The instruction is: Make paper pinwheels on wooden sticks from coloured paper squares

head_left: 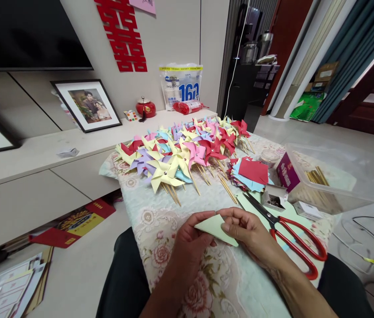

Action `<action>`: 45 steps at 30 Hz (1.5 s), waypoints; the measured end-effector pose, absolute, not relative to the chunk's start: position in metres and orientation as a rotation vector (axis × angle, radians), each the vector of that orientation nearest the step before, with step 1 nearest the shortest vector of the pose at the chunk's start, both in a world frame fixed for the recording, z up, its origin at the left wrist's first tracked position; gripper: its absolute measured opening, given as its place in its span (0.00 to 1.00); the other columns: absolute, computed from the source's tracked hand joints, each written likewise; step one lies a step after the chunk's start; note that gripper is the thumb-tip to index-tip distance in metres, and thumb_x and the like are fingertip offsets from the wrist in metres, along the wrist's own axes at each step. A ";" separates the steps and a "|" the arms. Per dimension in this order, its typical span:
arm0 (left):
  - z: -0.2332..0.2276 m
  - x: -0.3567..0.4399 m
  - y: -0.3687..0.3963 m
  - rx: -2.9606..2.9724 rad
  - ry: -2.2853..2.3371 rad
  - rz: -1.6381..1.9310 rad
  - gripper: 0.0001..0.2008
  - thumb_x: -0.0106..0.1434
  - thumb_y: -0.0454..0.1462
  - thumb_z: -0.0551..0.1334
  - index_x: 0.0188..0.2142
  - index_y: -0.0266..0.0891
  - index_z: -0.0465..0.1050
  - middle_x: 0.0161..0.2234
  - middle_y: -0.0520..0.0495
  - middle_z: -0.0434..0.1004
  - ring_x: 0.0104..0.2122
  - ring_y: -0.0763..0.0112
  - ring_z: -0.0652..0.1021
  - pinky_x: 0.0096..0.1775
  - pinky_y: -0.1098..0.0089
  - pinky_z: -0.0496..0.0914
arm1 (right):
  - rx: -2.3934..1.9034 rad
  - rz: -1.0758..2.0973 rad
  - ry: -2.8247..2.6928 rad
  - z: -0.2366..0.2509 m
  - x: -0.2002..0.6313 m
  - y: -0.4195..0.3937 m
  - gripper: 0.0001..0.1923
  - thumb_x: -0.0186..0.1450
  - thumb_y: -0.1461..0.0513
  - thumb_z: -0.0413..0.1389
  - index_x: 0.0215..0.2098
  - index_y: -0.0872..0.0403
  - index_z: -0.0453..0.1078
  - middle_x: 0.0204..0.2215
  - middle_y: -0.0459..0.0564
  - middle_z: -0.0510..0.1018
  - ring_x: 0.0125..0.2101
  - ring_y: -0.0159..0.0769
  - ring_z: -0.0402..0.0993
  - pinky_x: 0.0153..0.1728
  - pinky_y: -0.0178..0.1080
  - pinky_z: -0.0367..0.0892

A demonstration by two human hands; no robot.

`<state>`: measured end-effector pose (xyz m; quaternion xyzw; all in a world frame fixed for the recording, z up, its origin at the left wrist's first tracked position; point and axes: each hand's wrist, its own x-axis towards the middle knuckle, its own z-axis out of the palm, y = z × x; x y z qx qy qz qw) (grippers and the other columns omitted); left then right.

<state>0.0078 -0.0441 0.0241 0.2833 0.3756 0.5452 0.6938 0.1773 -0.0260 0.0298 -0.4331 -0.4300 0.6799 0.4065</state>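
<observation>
— Where do the hands sit?
— Both meet at the folded green paper (pixel 216 228). The left hand (pixel 189 242) comes up from below it, thumb and fingers pinching its left corner.
— And the other?
— The right hand (pixel 249 234) lies just right of the paper, fingers curled over its upper edge, thumb pressing on top, forearm running back toward the lower right.
</observation>
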 end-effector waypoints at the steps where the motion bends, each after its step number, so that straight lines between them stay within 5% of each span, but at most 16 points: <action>1: 0.025 0.008 -0.044 0.629 0.847 1.214 0.16 0.49 0.32 0.72 0.41 0.38 0.82 0.29 0.48 0.80 0.26 0.74 0.72 0.30 0.74 0.68 | -1.096 1.713 -1.100 0.030 0.177 -0.026 0.20 0.58 0.53 0.69 0.45 0.54 0.75 0.23 0.40 0.72 0.23 0.27 0.63 0.26 0.34 0.53; 14: 0.016 0.005 -0.044 0.514 0.866 1.232 0.16 0.47 0.32 0.74 0.38 0.37 0.81 0.29 0.48 0.81 0.26 0.75 0.73 0.31 0.75 0.67 | -1.032 1.779 -1.062 0.033 0.176 -0.028 0.18 0.65 0.50 0.62 0.46 0.53 0.76 0.30 0.47 0.78 0.32 0.36 0.74 0.35 0.39 0.64; 29: 0.017 0.008 -0.045 0.660 0.967 1.140 0.17 0.47 0.32 0.73 0.39 0.36 0.79 0.22 0.55 0.75 0.22 0.78 0.69 0.28 0.76 0.63 | -1.137 1.604 -1.186 0.025 0.183 -0.027 0.20 0.58 0.55 0.68 0.47 0.50 0.77 0.35 0.47 0.79 0.34 0.37 0.74 0.36 0.38 0.64; 38: 0.022 0.013 -0.047 0.681 0.854 1.130 0.19 0.46 0.33 0.74 0.39 0.36 0.78 0.25 0.53 0.78 0.24 0.75 0.73 0.30 0.75 0.64 | -1.135 1.561 -1.228 0.029 0.179 -0.025 0.18 0.62 0.49 0.64 0.28 0.55 0.72 0.21 0.43 0.73 0.24 0.29 0.64 0.28 0.35 0.57; 45: 0.025 0.014 -0.047 0.634 0.822 1.149 0.21 0.43 0.31 0.76 0.39 0.37 0.78 0.29 0.50 0.82 0.28 0.70 0.78 0.32 0.72 0.68 | -1.148 1.530 -1.197 0.026 0.180 -0.024 0.17 0.60 0.50 0.66 0.29 0.55 0.73 0.20 0.42 0.73 0.24 0.28 0.65 0.29 0.34 0.58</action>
